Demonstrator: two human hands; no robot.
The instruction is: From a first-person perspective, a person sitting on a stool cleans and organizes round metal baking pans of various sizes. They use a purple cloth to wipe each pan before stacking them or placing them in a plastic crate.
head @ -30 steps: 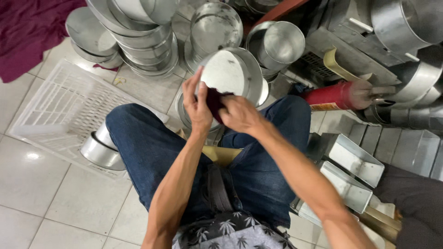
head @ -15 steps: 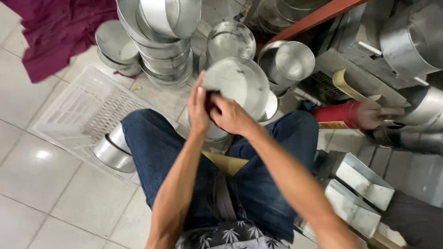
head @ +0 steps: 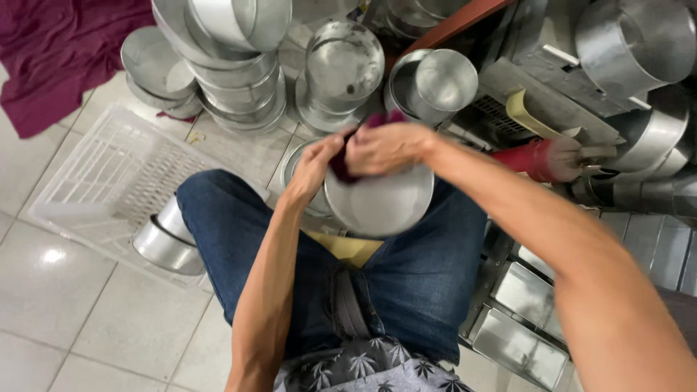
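Round pan [head: 377, 203] now tilted lower over lap than half-second prior | left hand [head: 314, 165] gripping rim | right hand [head: 385, 147] pressing maroon rag [head: 341, 168] on rim, wiping ongoing | stacked pans [head: 232, 72] far left

This looks like a small metalware workshop or storeroom. Stacks of round metal pans [head: 239, 80] crowd the white tiled floor [head: 65, 319], rectangular tins [head: 523, 319] lie in rows to one side, and a white plastic crate [head: 109, 181] and a maroon cloth [head: 58, 51] rest nearby.
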